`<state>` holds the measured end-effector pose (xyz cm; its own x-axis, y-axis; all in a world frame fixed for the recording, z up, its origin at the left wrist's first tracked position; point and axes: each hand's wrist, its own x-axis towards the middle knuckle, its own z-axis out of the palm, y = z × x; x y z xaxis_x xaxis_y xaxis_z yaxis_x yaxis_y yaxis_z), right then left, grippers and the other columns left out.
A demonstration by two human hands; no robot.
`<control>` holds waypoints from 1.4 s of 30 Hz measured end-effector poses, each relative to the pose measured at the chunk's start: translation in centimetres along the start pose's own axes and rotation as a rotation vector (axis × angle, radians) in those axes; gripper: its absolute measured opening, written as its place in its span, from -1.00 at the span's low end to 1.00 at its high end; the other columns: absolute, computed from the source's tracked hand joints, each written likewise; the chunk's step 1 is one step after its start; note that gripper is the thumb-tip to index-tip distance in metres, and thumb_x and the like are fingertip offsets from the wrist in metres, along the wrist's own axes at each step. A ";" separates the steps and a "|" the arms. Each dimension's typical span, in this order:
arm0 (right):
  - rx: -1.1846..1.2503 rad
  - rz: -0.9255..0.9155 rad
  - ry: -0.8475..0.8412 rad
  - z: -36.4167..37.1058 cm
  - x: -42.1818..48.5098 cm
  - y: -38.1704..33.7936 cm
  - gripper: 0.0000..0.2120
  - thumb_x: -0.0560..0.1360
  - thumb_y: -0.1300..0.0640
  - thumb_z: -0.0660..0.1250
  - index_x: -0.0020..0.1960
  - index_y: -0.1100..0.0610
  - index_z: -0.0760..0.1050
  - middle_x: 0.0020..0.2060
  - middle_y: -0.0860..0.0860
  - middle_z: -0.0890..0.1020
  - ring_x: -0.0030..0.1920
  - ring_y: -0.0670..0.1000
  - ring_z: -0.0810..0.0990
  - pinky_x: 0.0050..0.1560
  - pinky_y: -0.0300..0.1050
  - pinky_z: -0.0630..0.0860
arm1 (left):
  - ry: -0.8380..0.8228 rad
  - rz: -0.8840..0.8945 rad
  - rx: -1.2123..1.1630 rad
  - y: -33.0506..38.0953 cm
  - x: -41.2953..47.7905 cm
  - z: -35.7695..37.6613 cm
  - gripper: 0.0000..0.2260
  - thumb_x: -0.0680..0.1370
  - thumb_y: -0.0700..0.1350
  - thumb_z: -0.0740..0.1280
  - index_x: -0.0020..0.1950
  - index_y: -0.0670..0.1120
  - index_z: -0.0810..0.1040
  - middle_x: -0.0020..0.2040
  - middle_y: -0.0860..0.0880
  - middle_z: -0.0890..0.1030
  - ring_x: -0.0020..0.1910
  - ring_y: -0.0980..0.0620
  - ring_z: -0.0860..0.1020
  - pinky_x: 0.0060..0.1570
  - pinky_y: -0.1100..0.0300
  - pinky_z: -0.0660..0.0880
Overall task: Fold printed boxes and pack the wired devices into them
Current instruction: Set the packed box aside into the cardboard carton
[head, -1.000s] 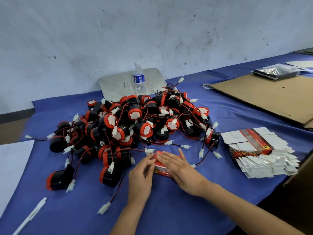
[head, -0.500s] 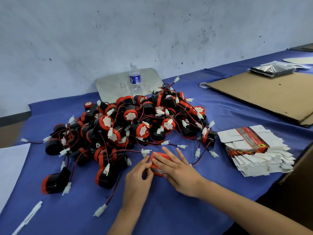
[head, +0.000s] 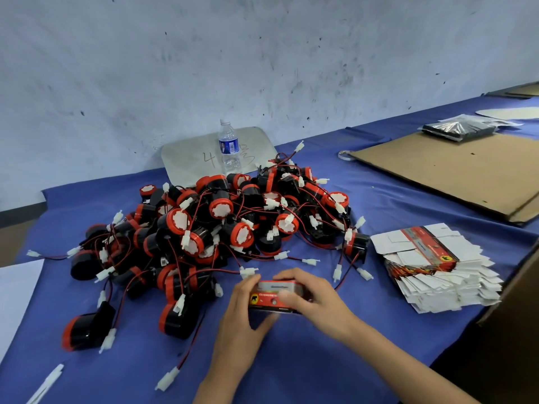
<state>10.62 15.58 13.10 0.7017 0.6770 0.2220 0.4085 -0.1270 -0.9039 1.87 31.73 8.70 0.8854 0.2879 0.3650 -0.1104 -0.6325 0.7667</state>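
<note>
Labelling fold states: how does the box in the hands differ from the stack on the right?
The box in hand is folded into a block; the stacked boxes lie flat, flaps spread.
The left hand and right hand grip the box in hand; the stacked boxes lie untouched on the blue cloth.
The box in hand shows mostly red print; the stacked boxes mostly white card.
Shared: red-black print, yellow emblem.
</note>
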 end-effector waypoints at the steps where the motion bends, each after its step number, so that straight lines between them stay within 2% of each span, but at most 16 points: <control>1: 0.002 -0.001 -0.028 0.2 -0.2 0.0 -0.61 0.44 -0.08 0.44 0.21 -0.03 0.46 0.06 -0.17 0.57 0.07 -0.10 0.57 0.05 -0.24 0.52 | 0.024 -0.023 -0.034 0.0 0.0 -0.1 -0.42 0.42 0.11 0.46 0.34 0.37 0.27 0.33 0.37 0.35 0.27 0.37 0.38 0.09 0.52 0.35; 3: -0.123 -0.053 -0.033 0.6 -0.5 0.4 -0.49 0.37 -0.12 0.51 0.23 -0.11 0.38 0.14 -0.20 0.46 0.14 -0.13 0.50 0.12 -0.26 0.48 | 0.043 -0.017 -0.034 -0.2 0.0 -0.2 -0.42 0.41 0.01 0.51 0.30 0.35 0.32 0.25 0.37 0.37 0.21 0.34 0.42 0.06 0.51 0.36; 6: -0.200 -0.078 0.042 1.2 -0.5 0.8 -0.55 0.39 -0.02 0.53 0.17 -0.10 0.37 0.10 -0.13 0.49 0.07 -0.13 0.52 0.06 -0.22 0.51 | 0.015 -0.008 0.015 -0.4 0.1 -0.2 -0.45 0.41 -0.12 0.53 0.21 0.32 0.36 0.22 0.36 0.36 0.18 0.28 0.44 0.04 0.47 0.39; 11: -0.301 -0.052 0.016 0.3 -0.3 0.4 -0.54 0.34 -0.10 0.54 0.13 0.03 0.47 -0.02 -0.09 0.56 -0.02 -0.08 0.53 -0.02 -0.15 0.50 | -0.016 -0.034 -0.031 -0.3 0.1 -0.3 -0.64 0.42 0.11 0.48 0.12 0.22 0.41 0.11 0.28 0.47 0.07 0.21 0.50 -0.04 0.30 0.45; 13: -0.309 -0.019 0.014 0.1 -0.4 0.2 -0.52 0.33 -0.10 0.55 0.14 0.05 0.48 -0.04 -0.10 0.54 -0.02 -0.09 0.51 -0.01 -0.18 0.49 | -0.030 -0.037 -0.015 0.0 0.1 -0.2 -0.62 0.40 0.20 0.45 0.13 0.23 0.39 0.10 0.24 0.48 0.06 0.23 0.50 -0.03 0.26 0.48; 15: -0.298 0.037 0.039 -0.1 -0.6 0.2 -0.52 0.33 -0.07 0.55 0.15 0.03 0.47 -0.06 -0.15 0.50 0.01 -0.14 0.47 -0.01 -0.29 0.45 | -0.034 -0.040 -0.010 0.3 0.1 -0.1 -0.59 0.37 0.25 0.41 0.15 0.26 0.38 0.11 0.25 0.48 0.07 0.27 0.49 -0.04 0.33 0.48; 18: -0.251 0.136 0.036 -0.2 -1.3 0.3 -0.55 0.38 -0.01 0.53 0.15 -0.10 0.38 0.00 -0.10 0.50 0.06 -0.17 0.43 0.00 -0.36 0.42 | -0.061 -0.084 -0.058 0.2 -0.1 -0.1 -0.47 0.40 0.11 0.49 0.29 0.31 0.35 0.17 0.30 0.50 0.13 0.32 0.49 0.00 0.43 0.45; 21: -0.204 0.210 0.094 -1.3 -2.2 -0.4 -0.58 0.36 0.03 0.54 0.03 -0.15 0.33 -0.02 -0.02 0.57 -0.03 -0.10 0.51 -0.08 -0.33 0.45 | -0.047 -0.129 -0.105 0.0 -0.1 -0.3 -0.37 0.44 0.00 0.48 0.40 0.32 0.26 0.20 0.33 0.51 0.11 0.30 0.52 0.03 0.41 0.43; 23: 0.047 0.252 0.260 -3.1 -2.5 -1.7 -0.62 0.32 0.10 0.58 -0.02 -0.03 0.43 -0.10 -0.01 0.63 -0.14 -0.04 0.58 -0.10 -0.20 0.50 | 0.015 -0.177 -0.142 -0.1 0.2 -0.4 -0.44 0.49 -0.06 0.43 0.37 0.33 0.28 0.16 0.30 0.53 0.06 0.31 0.54 -0.03 0.43 0.43; 27: 1.002 0.223 0.547 -8.9 -3.1 -5.2 -0.64 0.26 0.11 0.46 0.02 0.19 0.54 -0.13 0.10 0.68 -0.23 -0.01 0.66 -0.26 -0.21 0.58 | 0.061 -0.275 -0.151 -0.6 0.5 -0.4 -0.49 0.55 -0.20 0.36 0.33 0.31 0.33 0.06 0.16 0.60 -0.02 0.28 0.55 0.00 0.32 0.42; 29: 1.313 0.078 0.666 -12.4 -4.1 -6.4 -0.59 0.32 0.13 0.41 0.14 0.25 0.55 -0.01 0.15 0.68 -0.05 0.04 0.69 -0.24 -0.21 0.62 | 0.034 -0.284 -0.114 -0.5 0.6 -0.2 -0.48 0.55 -0.22 0.35 0.34 0.29 0.33 0.03 0.12 0.61 -0.02 0.28 0.54 0.01 0.27 0.39; 31: 1.536 -0.115 0.778 -15.8 -5.4 -7.0 -0.47 0.39 0.10 0.40 0.30 0.29 0.45 0.19 0.20 0.60 0.18 0.11 0.61 -0.15 -0.20 0.63 | 0.007 -0.278 -0.075 -0.3 0.7 -0.1 -0.47 0.55 -0.25 0.35 0.38 0.23 0.33 0.02 0.11 0.61 -0.02 0.25 0.53 0.04 0.21 0.37; 34: 1.762 -0.342 1.000 -20.2 -7.6 -6.9 -0.53 0.49 0.07 0.40 0.28 0.32 0.43 0.17 0.24 0.60 0.15 0.17 0.62 -0.07 -0.14 0.64 | -0.028 -0.265 -0.014 0.2 1.0 0.3 -0.48 0.55 -0.25 0.35 0.38 0.20 0.33 0.01 0.11 0.61 -0.03 0.14 0.55 0.02 0.14 0.38; 37: 1.833 -0.452 1.136 -22.7 -8.9 -6.3 -0.51 0.54 0.00 0.34 0.32 0.32 0.40 0.17 0.27 0.59 0.12 0.21 0.63 -0.03 -0.09 0.64 | -0.037 -0.266 0.004 0.4 1.2 0.5 -0.47 0.54 -0.28 0.35 0.40 0.16 0.32 0.00 0.05 0.61 -0.04 0.04 0.55 0.05 0.13 0.37; 39: 1.880 -0.508 1.113 -23.2 -9.4 -5.7 -0.45 0.52 -0.04 0.36 0.33 0.33 0.38 0.15 0.29 0.59 0.10 0.24 0.64 -0.03 -0.04 0.64 | -0.028 -0.263 0.024 0.3 1.0 0.6 -0.46 0.53 -0.30 0.35 0.38 0.16 0.33 -0.02 0.06 0.62 -0.07 0.10 0.55 0.04 0.21 0.38; 42: 1.811 -0.462 0.932 -22.3 -9.1 -4.4 -0.41 0.46 -0.08 0.39 0.26 0.36 0.45 0.13 0.25 0.62 0.10 0.22 0.65 -0.03 0.00 0.64 | 0.018 -0.207 0.066 -0.3 0.7 0.8 -0.49 0.47 -0.39 0.37 0.29 0.10 0.45 -0.11 0.09 0.65 -0.09 0.28 0.56 -0.05 0.55 0.36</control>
<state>15.49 -6.19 23.21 0.9930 -0.1119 0.0376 0.1063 0.9861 0.1277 2.89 31.59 8.30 0.8778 0.4287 0.2136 0.1029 -0.6044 0.7900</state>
